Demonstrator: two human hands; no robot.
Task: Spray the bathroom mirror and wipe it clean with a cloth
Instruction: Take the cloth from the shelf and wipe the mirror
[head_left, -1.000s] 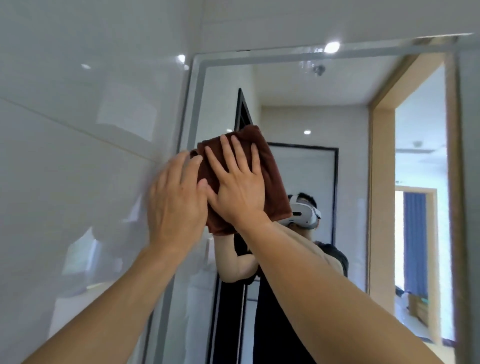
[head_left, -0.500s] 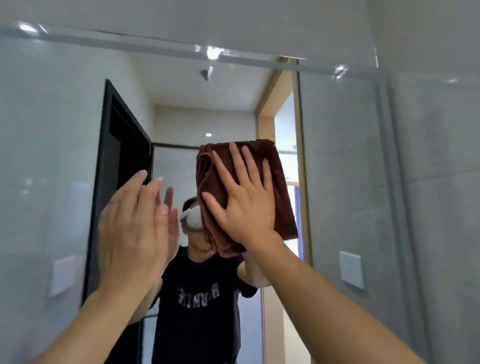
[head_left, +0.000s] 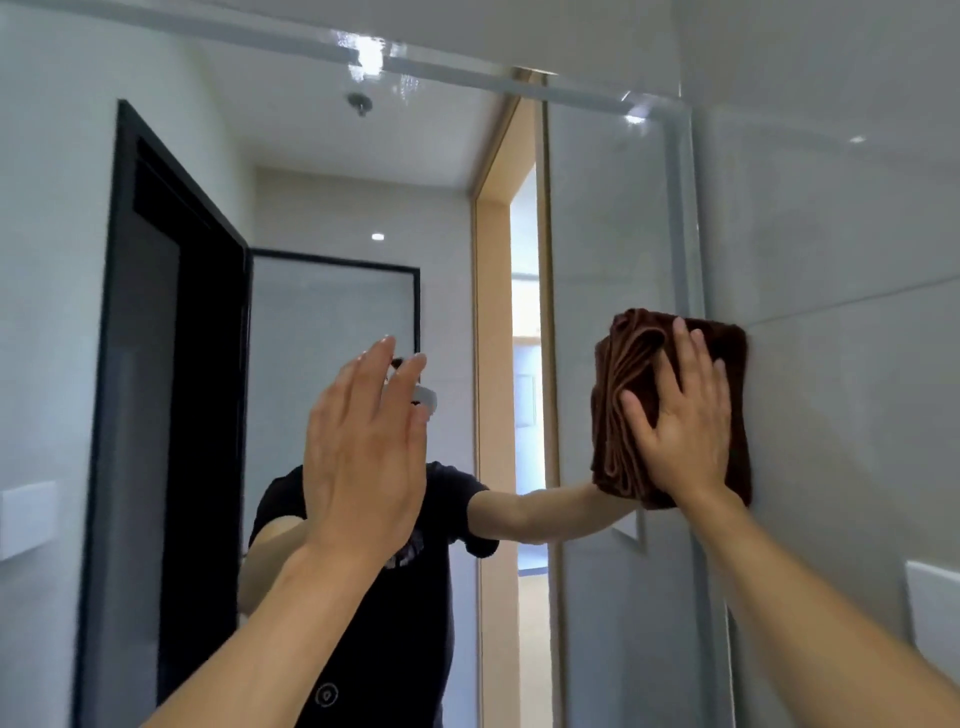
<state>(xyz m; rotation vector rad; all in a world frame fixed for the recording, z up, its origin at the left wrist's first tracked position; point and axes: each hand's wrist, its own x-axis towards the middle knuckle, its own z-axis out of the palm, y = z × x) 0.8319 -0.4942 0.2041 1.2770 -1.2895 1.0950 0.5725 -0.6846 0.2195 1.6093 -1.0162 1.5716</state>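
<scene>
The bathroom mirror (head_left: 613, 249) fills most of the head view, and its bevelled right edge runs down near the tiled wall. A folded brown cloth (head_left: 623, 415) lies flat against the glass at that right edge. My right hand (head_left: 680, 415) presses on it with fingers spread and straight. My left hand (head_left: 363, 452) is raised in front of the middle of the mirror, fingers straight and together, holding nothing. Whether it touches the glass is unclear. No spray bottle is in view.
White glossy wall tiles (head_left: 841, 234) adjoin the mirror on the right, with a white wall plate (head_left: 935, 608) low down. The mirror reflects a black door frame, a wooden doorway and the person in a black shirt.
My right hand has slid the cloth rightward across the mirror, from its left edge to its right edge. My left hand came off the cloth and now hovers in the middle.
</scene>
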